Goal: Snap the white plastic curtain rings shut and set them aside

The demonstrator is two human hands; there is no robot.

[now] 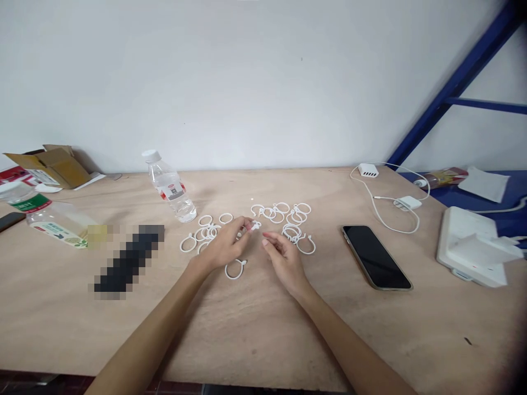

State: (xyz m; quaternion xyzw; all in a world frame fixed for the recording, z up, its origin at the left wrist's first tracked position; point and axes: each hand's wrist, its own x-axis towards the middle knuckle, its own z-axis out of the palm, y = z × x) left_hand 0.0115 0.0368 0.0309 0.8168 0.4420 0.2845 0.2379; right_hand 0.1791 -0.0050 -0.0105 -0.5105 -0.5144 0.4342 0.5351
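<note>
- Left hand (224,247) comes in from the lower left, forearm slanting up and to the right, back of the hand upward. Its fingertips close in a narrow pinch on a white plastic curtain ring (256,225). Only a small end shows past the fingers, so the ring's long axis cannot be told.
- Right hand (284,263) comes in from the lower right, forearm slanting up and to the left. Its fingers curl loosely, slightly apart and holding nothing visible, with the fingertips (266,236) just beside the pinched ring.
- Two loose clusters of curtain rings (208,233) (284,213) lie flat on the plywood table (123,334), to either side of and just beyond the hands.
- Single ring (235,269) lies flat just below the hands, its clasp pointing right.
- Clear plastic water bottle (168,186) lies left of the rings, cap pointing up and to the left.
- Black smartphone (376,258) lies to the right, long axis slanting.
- White USB charger (368,170) and white cable (381,206) lie beyond it.
- Cardboard box (49,167) sits at the far left.
</note>
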